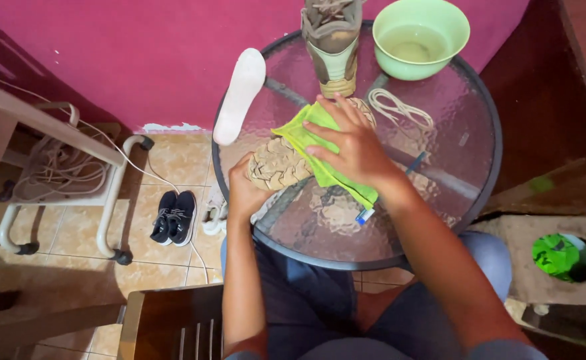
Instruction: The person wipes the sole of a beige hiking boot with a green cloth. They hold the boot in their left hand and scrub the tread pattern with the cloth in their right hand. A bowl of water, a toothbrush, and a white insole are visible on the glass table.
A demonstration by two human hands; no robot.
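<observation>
Fingers (333,123) of the right hand (353,150) are spread flat and press a green cloth (320,157) down on the sole of a tan shoe (280,163). The left hand (243,193) grips the near end of that shoe, with its fingers curled around the edge.

The shoe lies upside down on the round glass table (440,167), near the front left side. Its bumpy sole faces up. The long way of the shoe runs from lower left to upper right, with one end in the left hand and the other end near the white laces (400,107).

It looks like the wiping is somewhere in the middle. The laces are already out and lie on the table. A white insole (240,93) is out too and leans over the table edge. The second shoe (333,40) stands by a green bowl (421,37) of water and looks like it waits its turn.
</observation>
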